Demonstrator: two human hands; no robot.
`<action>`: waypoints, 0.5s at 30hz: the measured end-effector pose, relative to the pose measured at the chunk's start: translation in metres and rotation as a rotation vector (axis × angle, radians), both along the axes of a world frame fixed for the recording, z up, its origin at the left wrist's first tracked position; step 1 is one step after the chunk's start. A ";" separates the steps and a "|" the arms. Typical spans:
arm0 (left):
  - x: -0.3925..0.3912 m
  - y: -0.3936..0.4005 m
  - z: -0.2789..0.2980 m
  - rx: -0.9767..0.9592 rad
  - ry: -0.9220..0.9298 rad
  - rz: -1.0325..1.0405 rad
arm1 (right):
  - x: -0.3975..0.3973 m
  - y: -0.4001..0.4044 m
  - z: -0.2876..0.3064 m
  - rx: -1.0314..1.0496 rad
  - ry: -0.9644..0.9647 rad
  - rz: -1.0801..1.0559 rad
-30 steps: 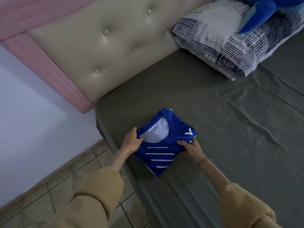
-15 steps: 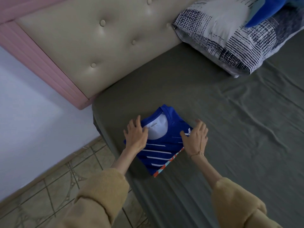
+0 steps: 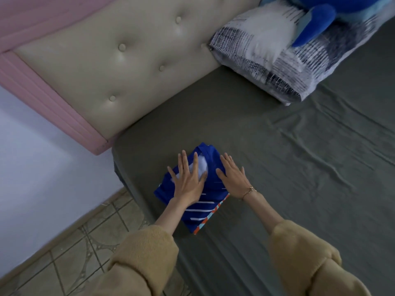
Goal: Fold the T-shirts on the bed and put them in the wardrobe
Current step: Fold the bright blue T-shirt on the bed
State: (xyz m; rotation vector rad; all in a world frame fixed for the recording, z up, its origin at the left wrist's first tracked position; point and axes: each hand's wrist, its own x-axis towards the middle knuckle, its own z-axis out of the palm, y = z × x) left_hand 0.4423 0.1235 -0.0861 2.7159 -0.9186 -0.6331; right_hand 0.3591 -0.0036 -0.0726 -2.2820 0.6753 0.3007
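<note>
Both hands — left hand (image 3: 188,183), right hand (image 3: 232,178) — pressed the folded T-shirt (image 3: 195,207) flat, fingers straight and spread; next, probably lifting it wardrobe-ward.

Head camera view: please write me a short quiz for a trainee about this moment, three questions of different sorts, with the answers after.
1. True or false: the left hand and the right hand both lie flat, fingers straight, on the folded T-shirt.
2. Where does the T-shirt lie? A) on the pillow B) on the bed sheet near its corner C) on the floor
3. What sits on top of the pillow?

Key: 1 true; 2 B; 3 a blue plush toy.
</note>
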 end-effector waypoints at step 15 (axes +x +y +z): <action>-0.200 -0.169 0.129 -0.254 0.413 -0.444 | -0.249 -0.107 0.149 -0.058 -0.045 -0.543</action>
